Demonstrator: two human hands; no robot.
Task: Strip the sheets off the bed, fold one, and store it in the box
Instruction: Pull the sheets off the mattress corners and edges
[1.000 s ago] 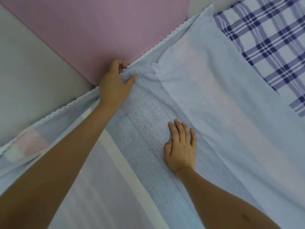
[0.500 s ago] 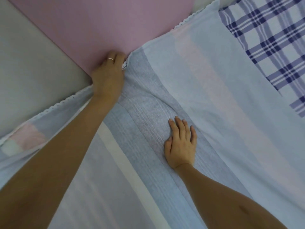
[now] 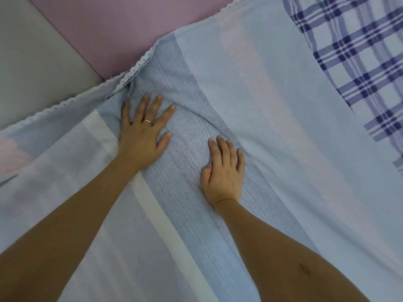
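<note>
Sheet (image 3: 261,105) lies spread out, its lace edge (image 3: 139,62) against the pink panel (image 3: 120,29).
We press left hand (image 3: 141,136) and right hand (image 3: 222,173) flat on it below that panel, gripping nothing; plaid cloth (image 3: 359,62) lies farther right.

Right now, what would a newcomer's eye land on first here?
Two bare hands pressed flat mid-frame on the striped pale-blue sheet: the left hand, fingers spread and wearing a ring, near the lace-edged corner, the right hand just beside it. Next, the navy plaid fabric at top right and the pink panel along the top.
</note>
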